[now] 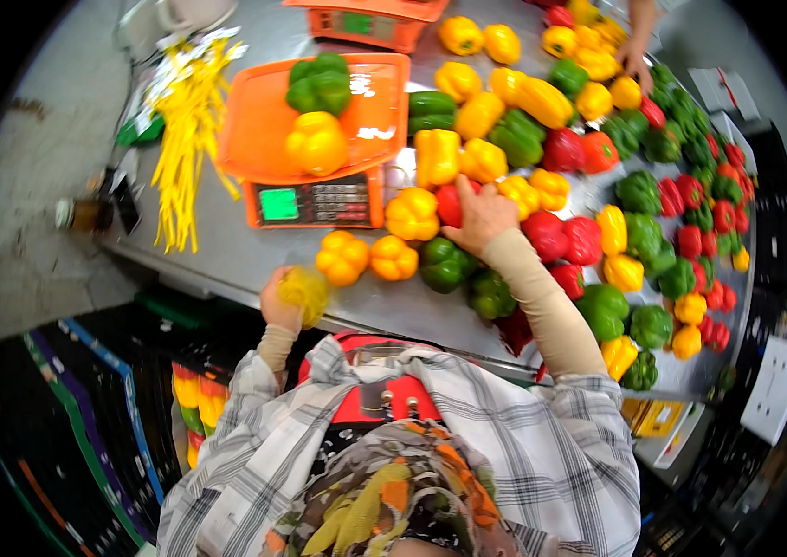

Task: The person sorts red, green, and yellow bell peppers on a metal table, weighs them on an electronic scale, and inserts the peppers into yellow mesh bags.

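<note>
My left hand point(280, 301), at the table's near edge, holds a blurred bundle of yellow mesh netting point(305, 296); whether anything is inside it I cannot tell. With thumb and fingers around a red bell pepper point(448, 206), my right hand point(487, 217) reaches over the metal table point(226, 240). A yellow bell pepper point(412, 214) lies just left of that red one, and a green bell pepper point(445, 265) sits below it. On the orange scale pan point(254, 132) rest a green pepper point(319, 83) and a yellow pepper point(317, 143).
Yellow net sleeves with white tags point(188, 132) hang together left of the scale point(313, 202). Loose peppers in several colours spread across the right side. Another person's hand point(636, 63) touches peppers at the far side. Black crates point(73, 418) stand at lower left; a second orange scale point(366, 24) is behind.
</note>
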`<state>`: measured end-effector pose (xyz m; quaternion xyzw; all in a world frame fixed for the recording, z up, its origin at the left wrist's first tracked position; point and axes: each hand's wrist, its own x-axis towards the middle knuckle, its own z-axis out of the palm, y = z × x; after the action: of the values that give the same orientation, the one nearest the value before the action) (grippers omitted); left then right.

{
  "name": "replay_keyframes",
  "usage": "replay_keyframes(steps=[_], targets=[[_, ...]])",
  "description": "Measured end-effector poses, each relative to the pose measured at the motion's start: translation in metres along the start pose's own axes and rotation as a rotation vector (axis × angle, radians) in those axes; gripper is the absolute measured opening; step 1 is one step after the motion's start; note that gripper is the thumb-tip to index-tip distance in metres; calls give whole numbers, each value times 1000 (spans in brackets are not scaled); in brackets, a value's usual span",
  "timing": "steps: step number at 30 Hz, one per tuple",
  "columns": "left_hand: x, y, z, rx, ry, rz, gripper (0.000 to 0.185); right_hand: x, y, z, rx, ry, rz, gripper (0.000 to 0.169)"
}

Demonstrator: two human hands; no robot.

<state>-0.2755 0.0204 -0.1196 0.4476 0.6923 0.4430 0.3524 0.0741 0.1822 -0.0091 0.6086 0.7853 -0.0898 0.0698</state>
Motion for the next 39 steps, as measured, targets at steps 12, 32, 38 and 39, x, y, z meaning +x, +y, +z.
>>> replay_keyframes(steps=[12, 32, 38, 39], targets=[[-7, 38, -2, 216, 104, 134, 26, 20, -20, -68, 915, 459, -369, 85], [-8, 30, -5, 133, 112, 149, 24, 35, -33, -44, 1003, 652, -135, 61], [-8, 6, -7, -303, 43, -27, 20, 22, -49, -34, 1200, 593, -167, 35], [-7, -1, -6, -528, 52, -119, 20, 17, -58, -35, 1252, 569, -183, 31]])
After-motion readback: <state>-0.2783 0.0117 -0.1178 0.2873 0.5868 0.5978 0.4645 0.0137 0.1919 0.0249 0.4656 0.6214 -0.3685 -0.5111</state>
